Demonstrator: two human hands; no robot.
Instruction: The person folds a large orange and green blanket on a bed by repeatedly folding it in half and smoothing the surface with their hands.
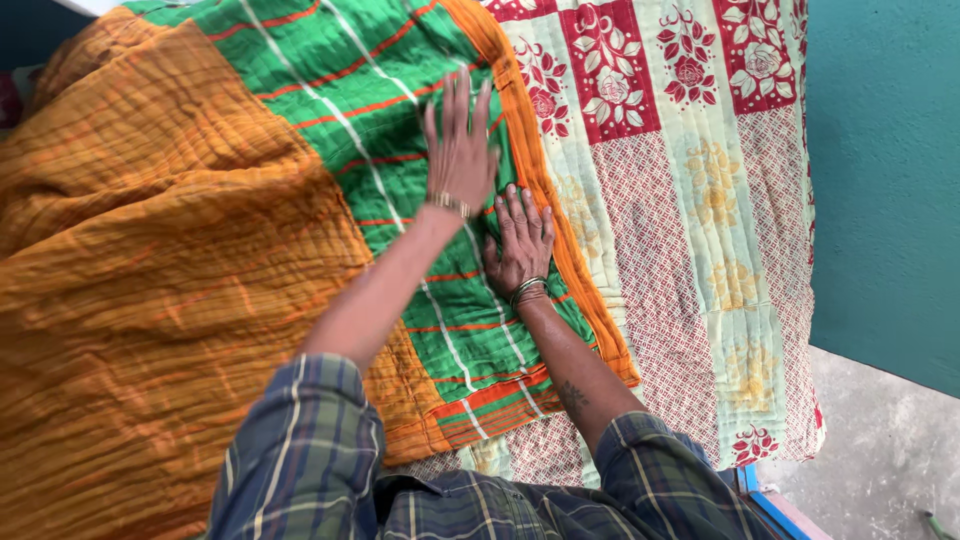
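Observation:
A quilted blanket lies across a bed, with an orange crinkled side [150, 280] folded over on the left and a green checked panel [330, 70] with orange border in the middle. My left hand [460, 140] lies flat on the green panel, fingers spread and pointing away from me. My right hand [518, 240] presses palm down on the same green panel just nearer to me, beside the orange border. Both wrists wear bangles. Neither hand holds anything.
Under the blanket a floral bedcover [700, 200] in red, cream and pale green spreads to the right edge of the bed. A teal wall [890, 180] stands at the right, with grey floor [880, 460] below it.

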